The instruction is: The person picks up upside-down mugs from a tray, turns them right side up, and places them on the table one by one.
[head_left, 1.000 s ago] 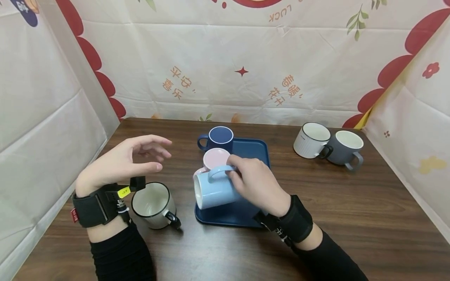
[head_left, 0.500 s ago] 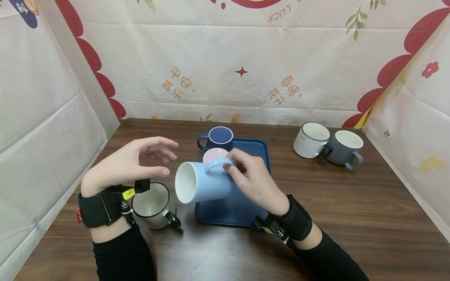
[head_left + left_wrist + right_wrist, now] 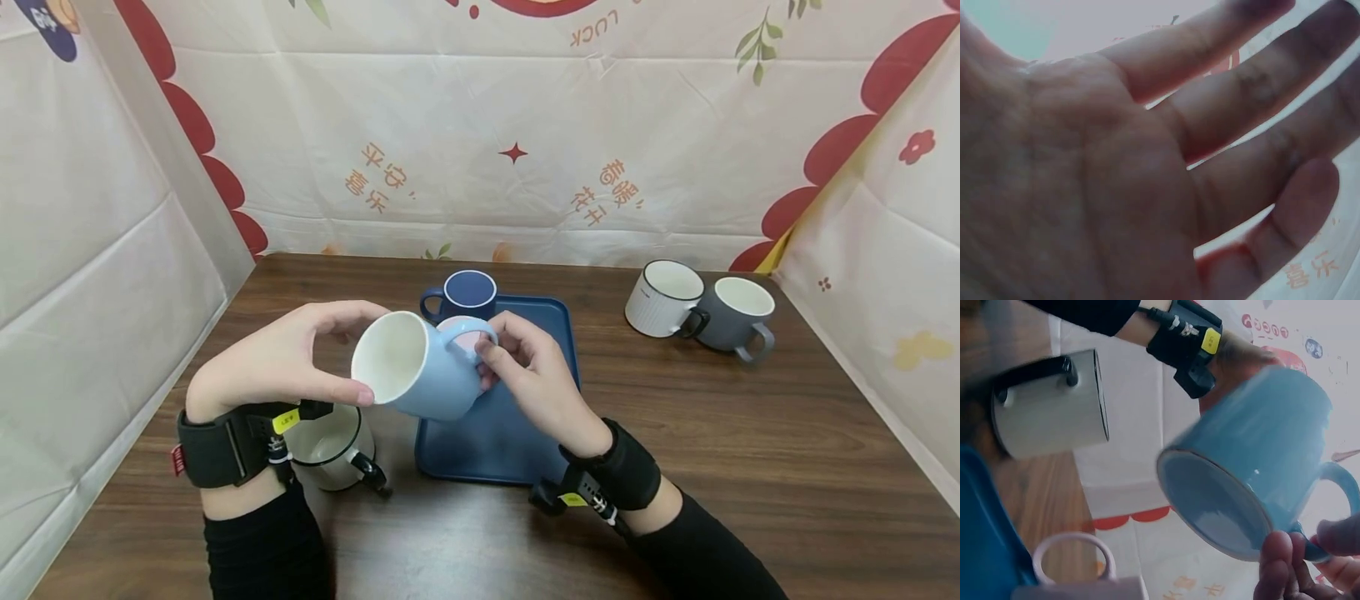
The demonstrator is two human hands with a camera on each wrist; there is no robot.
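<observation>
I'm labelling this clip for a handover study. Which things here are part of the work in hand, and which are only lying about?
In hand:
- light blue mug, tipped on its side above the table
- right hand, gripping its handle
- left hand, at its rim
- blue tray

Lying about:
- navy mug
- pink mug
- cream mug
- white mug
- grey mug

Tilted mug [image 3: 420, 367] is hanging above the tray's [image 3: 525, 433] left edge, between left hand [image 3: 288, 358] and right hand [image 3: 536, 379]. Two mugs [image 3: 468, 296] are standing behind it on the tray. Another mug [image 3: 330, 446] is sitting left of the tray, under the left wrist. A pair of mugs [image 3: 701, 310] is sitting far right, touching.
</observation>
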